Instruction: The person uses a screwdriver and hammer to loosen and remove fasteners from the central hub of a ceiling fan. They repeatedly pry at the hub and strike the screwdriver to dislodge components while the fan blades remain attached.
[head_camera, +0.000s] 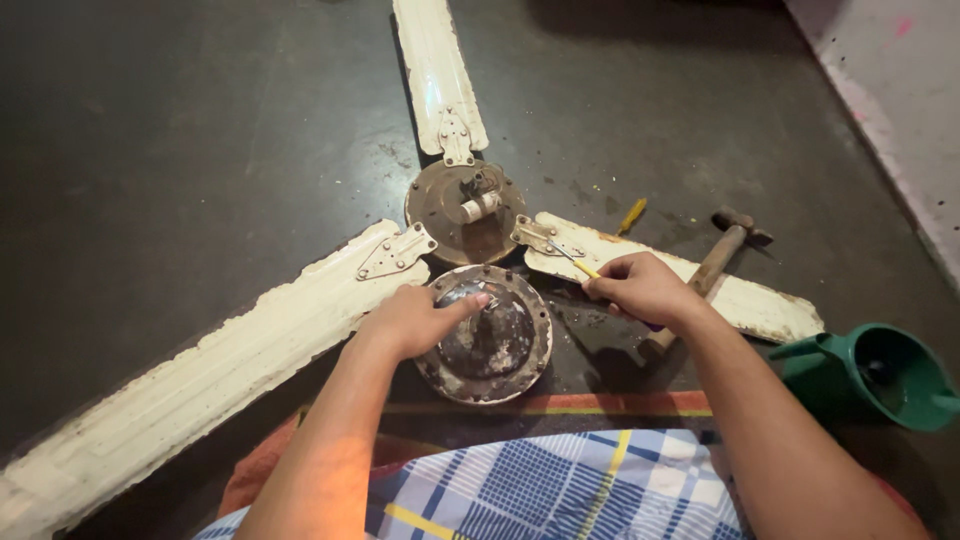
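**Hands on a rusty fan cover, blades spread across a dark floor**

Nearest the camera lay a blue, white and yellow checked cloth (560, 490) over the person's lap, soft and folded, with an orange edge showing beside it. Just beyond, the left hand (415, 320) rested on a round metal cover (488, 335), fingers loosely together and the forefinger stretched flat across its domed middle. That cover was dished, grimy and rust-flecked, with a ring of small holes round its rim, and it sat on the floor right in front of the lap, touching the fan hub ahead of it.

The right hand (645, 290) was curled into a fist round a screwdriver (575, 262), yellow handle just peeping out, thin steel shaft pointing up-left toward a blade bracket. To the right stood a green plastic jug (880, 375), smooth and round-mouthed (its contents could not be made out).

Further out sat the fan motor hub (465, 210), a brownish, corroded disc with a short pale shaft stub. Three long cream blades (250, 345) fanned out from it, paint chipped and flaking. A hammer (715, 262) with a worn wooden handle lay across the right-hand blade, and a small yellow piece (632, 214) lay near it on the dark, dusty floor (180, 150).
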